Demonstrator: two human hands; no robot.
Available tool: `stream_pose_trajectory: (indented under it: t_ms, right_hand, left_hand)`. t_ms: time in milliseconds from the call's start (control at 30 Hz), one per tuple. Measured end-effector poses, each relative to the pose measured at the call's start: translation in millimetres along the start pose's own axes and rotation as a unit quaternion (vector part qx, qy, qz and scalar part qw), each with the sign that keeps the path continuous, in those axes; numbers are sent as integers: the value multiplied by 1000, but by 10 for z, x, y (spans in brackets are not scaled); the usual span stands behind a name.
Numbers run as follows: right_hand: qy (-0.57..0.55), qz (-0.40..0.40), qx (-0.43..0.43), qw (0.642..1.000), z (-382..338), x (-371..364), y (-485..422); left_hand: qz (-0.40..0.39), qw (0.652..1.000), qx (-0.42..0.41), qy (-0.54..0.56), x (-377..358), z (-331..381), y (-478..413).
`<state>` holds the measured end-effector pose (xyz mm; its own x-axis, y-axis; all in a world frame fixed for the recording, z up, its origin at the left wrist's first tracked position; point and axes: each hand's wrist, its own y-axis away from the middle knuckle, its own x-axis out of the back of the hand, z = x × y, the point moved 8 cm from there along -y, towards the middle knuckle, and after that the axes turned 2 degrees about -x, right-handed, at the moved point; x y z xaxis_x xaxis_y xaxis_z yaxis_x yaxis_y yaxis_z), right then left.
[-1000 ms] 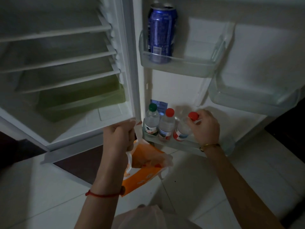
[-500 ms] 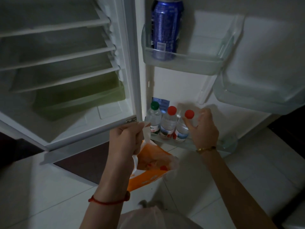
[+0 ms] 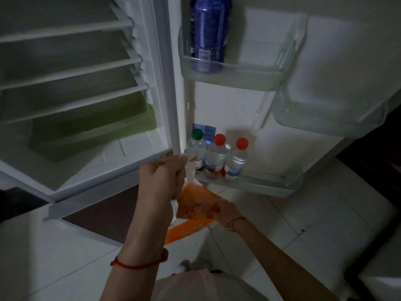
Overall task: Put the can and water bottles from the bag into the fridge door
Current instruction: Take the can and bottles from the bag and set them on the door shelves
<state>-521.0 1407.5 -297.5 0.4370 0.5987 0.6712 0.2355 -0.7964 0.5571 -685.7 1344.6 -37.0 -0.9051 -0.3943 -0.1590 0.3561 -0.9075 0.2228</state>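
The left hand (image 3: 160,181) is pinching the white rim of the orange bag (image 3: 193,205), holding its mouth open just near of the bottom door shelf (image 3: 271,187). The right hand (image 3: 219,211) is reaching into the bag; its grip is blurred, so open or closed, I cannot tell. Three water bottles (image 3: 217,157) are standing upright on that shelf, far of the bag, and the blue can (image 3: 208,33) is standing upright in the upper door shelf (image 3: 249,77). Any remaining bottle is probably lying under the right hand.

The can (image 3: 208,33) at the top is glossy blue metal, sitting in a clear plastic door shelf (image 3: 234,77). Lower centre, three clear plastic bottles (image 3: 216,158) have smooth caps; the bag (image 3: 195,205) is thin, crinkled orange-and-white plastic above glossy floor tiles (image 3: 303,224).
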Motion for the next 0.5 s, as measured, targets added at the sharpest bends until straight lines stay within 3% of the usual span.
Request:
stream_pose_trajectory:
  t_ms: [167, 500]
  right_hand:
    - [23, -66, -45, 997, 77, -203, -81]
    - [-53, 66, -12, 996, -291, 35, 160]
  left_hand:
    - [1, 1000, -9, 4, 28, 4, -1]
    - [-6, 1000, -13, -10, 208, 8, -85]
